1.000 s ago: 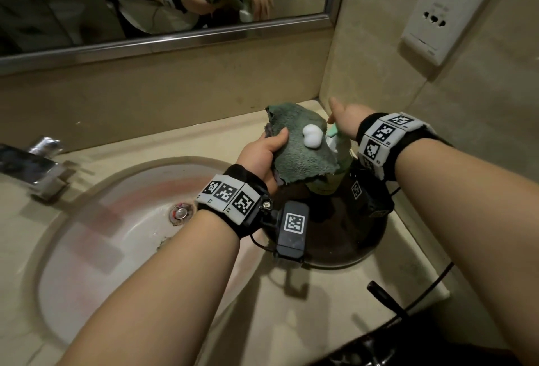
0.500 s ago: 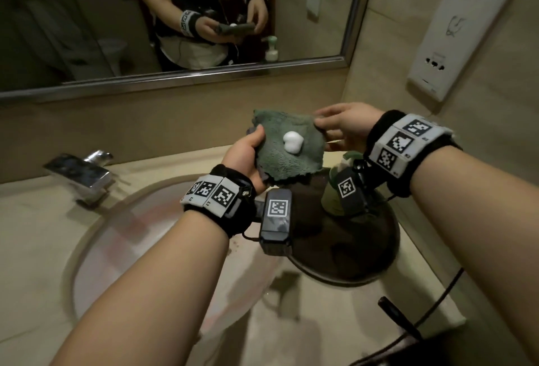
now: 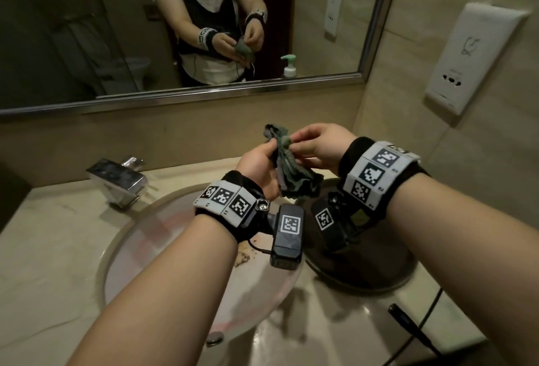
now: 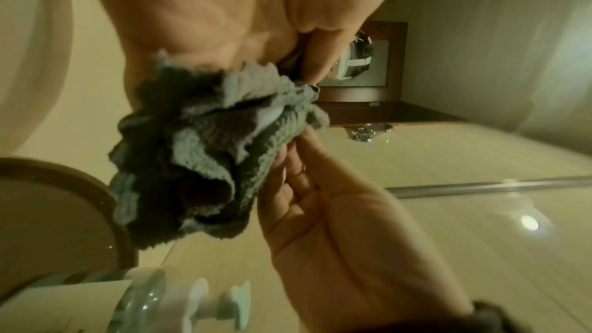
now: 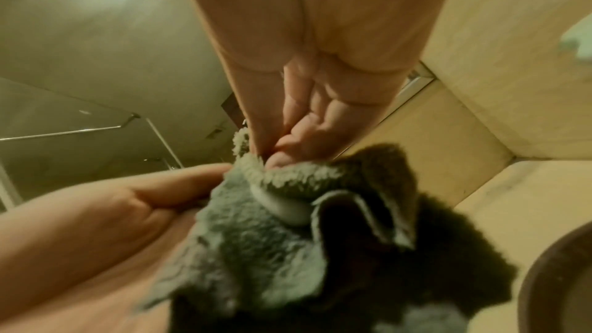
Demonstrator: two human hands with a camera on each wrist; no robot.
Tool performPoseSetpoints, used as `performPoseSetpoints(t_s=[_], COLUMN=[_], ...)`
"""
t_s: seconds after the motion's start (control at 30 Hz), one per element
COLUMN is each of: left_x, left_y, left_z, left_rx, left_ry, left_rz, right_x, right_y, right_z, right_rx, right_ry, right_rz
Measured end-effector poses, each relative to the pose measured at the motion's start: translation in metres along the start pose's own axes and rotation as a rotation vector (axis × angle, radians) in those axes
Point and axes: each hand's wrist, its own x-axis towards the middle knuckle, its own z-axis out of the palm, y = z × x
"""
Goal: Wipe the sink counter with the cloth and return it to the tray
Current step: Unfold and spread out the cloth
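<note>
Now the sink counter is seen from higher than before, with more of the mirror exposed; the dark round tray sits right of the basin; the cloth, spread flat a second ago, is bunched and held in the air above the tray's near-left edge; the left hand grips its side; the right hand pinches its top; the white foam dab is folded between the layers.
</note>
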Motion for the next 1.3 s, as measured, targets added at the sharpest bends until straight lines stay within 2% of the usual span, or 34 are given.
performPoseSetpoints(t_s=[0.1,0.27,0.43,0.57,0.7,0.87,0.93,1.0,1.17,1.27,1.3], left_x=[-0.001,0.0,0.0,0.0,0.003,0.005,0.005,0.008,0.006,0.003,0.003], left_y=[-0.002,-0.003,0.005,0.015,0.02,0.021,0.015,0.009,0.002,0.007,0.009], left_z=[-0.004,-0.006,-0.01,-0.004,-0.006,-0.005,-0.002,-0.003,-0.006,-0.004,-0.004], left_rx=[0.027,0.024,0.057,0.132,0.06,0.066,0.116,0.142,0.114,0.157,0.153], left_ry=[0.0,-0.038,-0.054,0.004,0.039,-0.006,0.019,0.044,-0.013,-0.086,-0.09], left_rz=[0.026,0.052,0.038,0.021,0.021,-0.014,-0.029,-0.001,0.063,0.101,0.112], right_x=[0.0,0.004,0.004,0.002,0.007,0.004,0.005,0.004,0.01,0.006,0.008], right_y=[-0.003,-0.01,-0.013,-0.015,-0.006,0.009,0.011,0.007,-0.007,-0.006,-0.001], right_z=[0.008,0.007,0.003,-0.002,-0.009,-0.002,0.009,0.017,0.01,0.01,0.01], right_rx=[-0.029,0.155,0.196,0.134,0.13,0.089,0.089,0.14,0.24,0.122,0.019], right_ry=[0.045,0.177,0.166,0.156,0.252,0.152,0.094,0.096,0.23,0.32,0.328], right_rz=[0.004,0.014,-0.024,-0.034,0.043,0.103,0.101,0.097,0.027,-0.014,-0.068])
